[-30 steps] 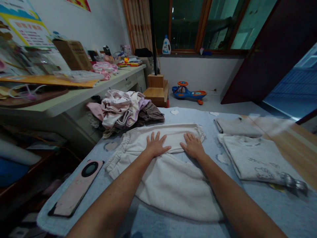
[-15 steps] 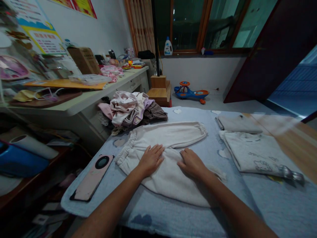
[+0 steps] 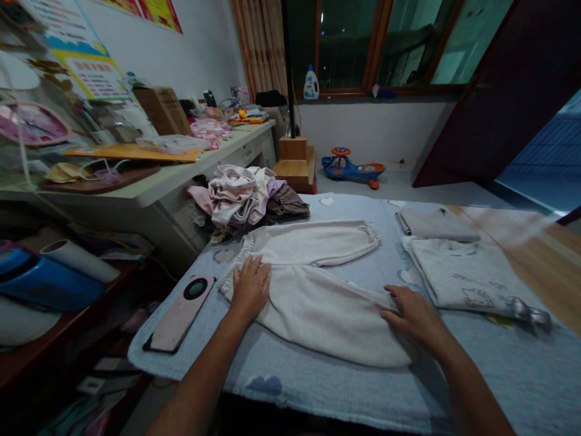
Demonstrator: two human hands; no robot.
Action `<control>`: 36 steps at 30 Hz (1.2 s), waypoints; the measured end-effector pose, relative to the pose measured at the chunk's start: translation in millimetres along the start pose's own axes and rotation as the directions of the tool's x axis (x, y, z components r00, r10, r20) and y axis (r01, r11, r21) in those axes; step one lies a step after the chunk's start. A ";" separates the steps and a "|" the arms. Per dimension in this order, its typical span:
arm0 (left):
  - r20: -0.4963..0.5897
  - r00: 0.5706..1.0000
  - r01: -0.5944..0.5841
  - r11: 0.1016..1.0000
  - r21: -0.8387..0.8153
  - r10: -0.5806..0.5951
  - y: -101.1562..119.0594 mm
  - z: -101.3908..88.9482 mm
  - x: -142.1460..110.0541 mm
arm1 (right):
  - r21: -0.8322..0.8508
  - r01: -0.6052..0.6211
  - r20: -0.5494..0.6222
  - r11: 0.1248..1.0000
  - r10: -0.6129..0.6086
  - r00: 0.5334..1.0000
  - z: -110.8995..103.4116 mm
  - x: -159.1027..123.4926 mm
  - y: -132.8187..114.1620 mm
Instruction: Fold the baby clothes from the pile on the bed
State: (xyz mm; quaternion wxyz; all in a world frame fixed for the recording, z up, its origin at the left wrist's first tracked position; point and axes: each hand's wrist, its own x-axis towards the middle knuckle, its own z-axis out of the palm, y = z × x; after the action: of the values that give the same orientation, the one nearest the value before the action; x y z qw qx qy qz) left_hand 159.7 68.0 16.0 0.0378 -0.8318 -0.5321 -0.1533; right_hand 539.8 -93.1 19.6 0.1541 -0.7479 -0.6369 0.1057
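Observation:
A pair of off-white trousers [image 3: 327,309] with an elastic waistband lies spread on a blue bedspread [image 3: 358,393], waist to the left and legs to the right. My left hand [image 3: 251,287] rests flat on the trousers close to the waistband, fingers stretched out. Over the cuff end of the nearer leg is my right hand [image 3: 411,312], its thumb and fingers apart at the fabric's edge; part of the cuff is hidden beneath it. A pink phone [image 3: 184,315] with a round black camera ring lies left of the waistband.
A heap of crumpled clothes [image 3: 247,197] sits at the far left of the bed. On the right are a folded light shirt [image 3: 467,275] and a folded grey garment [image 3: 436,224]. A cluttered desk [image 3: 149,184] stands left; a blue ride-on toy [image 3: 351,169] is on the floor beyond.
My left hand has slid left toward the waistband. My right hand has moved right to the cuff, its fingers now more spread. The nearer leg lies straighter.

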 end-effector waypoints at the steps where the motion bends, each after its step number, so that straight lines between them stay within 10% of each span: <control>1: -0.012 1.000 0.021 1.000 -0.005 -0.021 -6.1 -3.9 -2.5 | 0.037 -0.028 -0.011 0.999 0.028 1.000 1.8 -5.5 8.1; 9: 0.144 0.982 0.130 0.990 -0.049 -0.122 -2.0 -37.1 -30.8 | 0.188 -0.076 -0.252 0.979 0.123 0.960 33.5 -32.2 9.1; 14: 0.305 0.847 0.413 0.901 0.135 -0.434 1.1 -52.2 -47.8 | 0.249 -0.046 -0.304 0.967 0.123 0.945 35.4 -36.6 3.7; 19: 0.343 0.824 0.541 0.807 -0.236 -0.452 -6.1 -45.6 -52.8 | 0.275 -0.048 -0.294 0.960 0.132 0.947 32.2 -37.0 2.5; 23: 0.331 0.802 0.545 0.381 -0.747 -0.498 7.4 -27.9 -50.9 | 0.314 -0.088 -0.324 0.945 0.194 0.926 35.4 -37.3 2.1; 30: 0.395 0.529 0.239 -0.315 -0.919 -0.751 35.1 -18.0 -44.1 | 0.336 -0.151 -0.307 0.930 0.260 0.915 36.3 -36.6 3.4; 36: 0.580 0.606 0.296 -0.522 -0.800 -0.545 30.2 -25.9 -43.6 | 0.406 -0.142 -0.207 0.903 0.242 0.948 19.6 -31.1 4.4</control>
State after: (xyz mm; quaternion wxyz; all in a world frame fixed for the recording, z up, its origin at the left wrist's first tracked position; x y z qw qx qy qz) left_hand 164.4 11.1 30.7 -0.6332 -0.1847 -0.5005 -0.5608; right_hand 531.7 -122.5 -1.4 0.3666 -0.7696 -0.5014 0.1479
